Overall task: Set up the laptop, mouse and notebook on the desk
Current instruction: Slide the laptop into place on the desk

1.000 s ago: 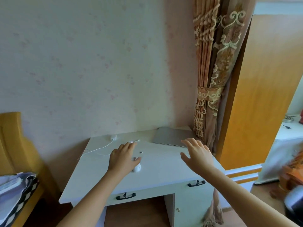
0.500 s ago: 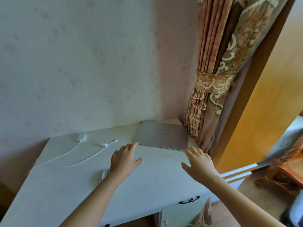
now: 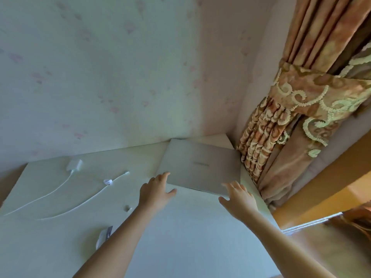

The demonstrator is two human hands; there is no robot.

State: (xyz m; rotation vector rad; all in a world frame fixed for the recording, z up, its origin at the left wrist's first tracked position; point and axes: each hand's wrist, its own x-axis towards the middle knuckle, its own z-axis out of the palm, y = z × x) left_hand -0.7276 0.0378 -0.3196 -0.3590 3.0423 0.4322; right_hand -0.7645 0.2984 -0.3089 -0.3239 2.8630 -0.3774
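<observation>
— Head view: closed laptop (image 3: 200, 169) lies centre-right on the desk (image 3: 190, 227), curtain (image 3: 281, 137) touching its right edge.
— Hands?
— Left hand (image 3: 154, 191) and right hand (image 3: 239, 197) spread, ungrasping, at its near edge (white cable (image 3: 60, 189) at left).

Bare desk (image 3: 190, 227) before the closed laptop (image 3: 200, 167); curtain (image 3: 267, 141) crowding its right edge, wall (image 3: 120, 77) behind.

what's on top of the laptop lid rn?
Lid of the closed laptop is bare apart from a small logo. Left hand reaches its near-left corner, right hand covers the near-right corner. Under the laptop: only the desk shows; the rest is covered.
</observation>
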